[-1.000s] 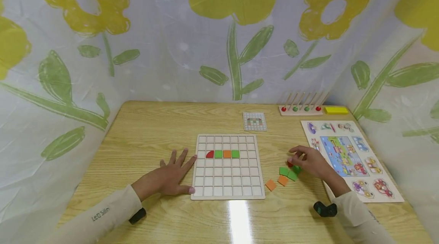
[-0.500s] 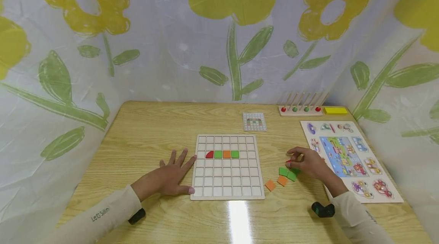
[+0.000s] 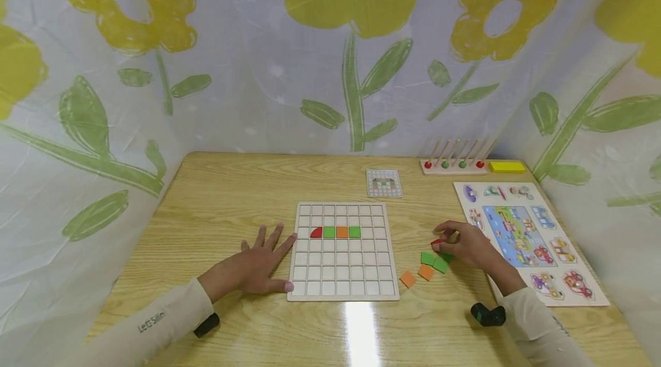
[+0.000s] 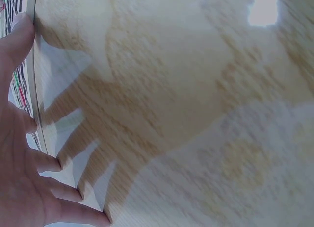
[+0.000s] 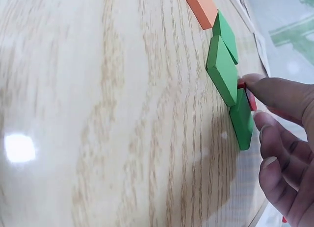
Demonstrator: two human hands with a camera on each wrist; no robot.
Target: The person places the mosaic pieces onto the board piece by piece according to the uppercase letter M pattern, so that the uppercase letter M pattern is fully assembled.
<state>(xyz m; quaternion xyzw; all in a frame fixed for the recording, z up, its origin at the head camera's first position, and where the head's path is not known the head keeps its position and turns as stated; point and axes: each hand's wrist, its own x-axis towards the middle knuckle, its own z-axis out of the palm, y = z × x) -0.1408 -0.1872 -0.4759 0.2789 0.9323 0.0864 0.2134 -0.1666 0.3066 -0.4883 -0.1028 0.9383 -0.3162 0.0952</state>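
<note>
My left hand (image 3: 256,265) lies spread on the table, its thumb and index fingertip touching the left edge of a white grid board (image 3: 343,292). A row on the board holds a red quarter-round tile (image 3: 316,233), a green tile (image 3: 329,232), an orange tile (image 3: 342,232) and another green tile (image 3: 354,232). Off to the right, my right hand (image 3: 467,245) pinches a red tile (image 3: 436,242) between thumb and fingers. Beside it lie several loose green tiles (image 5: 222,70) and orange tiles (image 3: 407,279); in the right wrist view one green tile (image 5: 241,121) lies against the red one.
A small pattern card (image 3: 384,183) lies behind the board. At the back right stand a pegged rack (image 3: 453,168) with red and green beads and a yellow block (image 3: 506,167). A picture puzzle board (image 3: 527,291) lies right of my right hand.
The red tile in my right hand has tilted and shows more between the fingers, shifted slightly back. My left hand and the tiles on the board have stayed put.
</note>
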